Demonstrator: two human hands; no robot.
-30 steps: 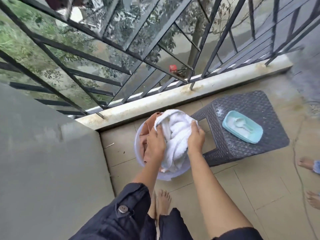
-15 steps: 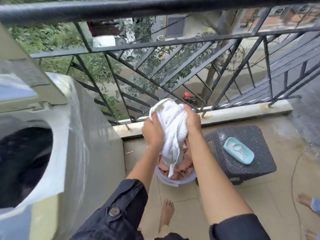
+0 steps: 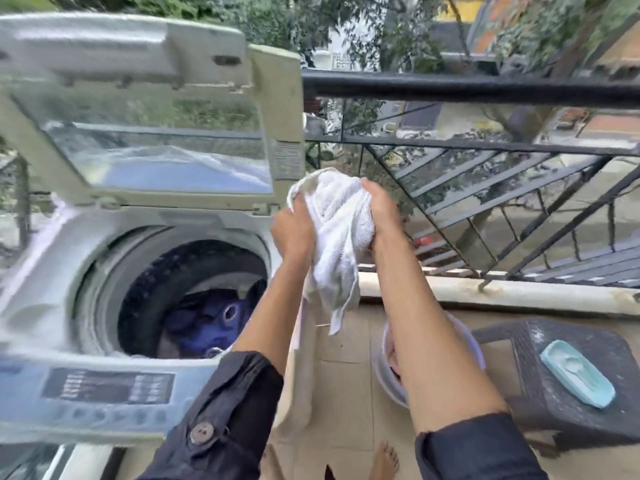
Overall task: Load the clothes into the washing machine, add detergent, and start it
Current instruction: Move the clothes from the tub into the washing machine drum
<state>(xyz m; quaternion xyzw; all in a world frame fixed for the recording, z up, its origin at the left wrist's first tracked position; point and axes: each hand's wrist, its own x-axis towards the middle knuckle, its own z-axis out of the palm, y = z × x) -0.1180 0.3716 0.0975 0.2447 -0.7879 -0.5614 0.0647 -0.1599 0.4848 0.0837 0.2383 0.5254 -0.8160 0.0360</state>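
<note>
Grip: the white towel (image 3: pixel 337 233) is clenched in both the left hand (image 3: pixel 294 230) and the right hand (image 3: pixel 375 216), fingers closed around its bunched top
Place: it is held in the air just right of the open washing machine (image 3: pixel 86 258), above the basin (image 3: pixel 391 379)
Axis: the towel hangs roughly upright, loose tail pointing down
Step done well: the bundle is best carried left over the drum (image 3: pixel 194 296) and the tail cleared past the rim before release

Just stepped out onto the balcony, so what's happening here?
A person is doing laundry. Both hands, left hand and right hand, hold a bunched white towel in the air beside the open washing machine, not yet over the drum, where dark blue clothes already lie. A basin sits on the floor below.
</note>
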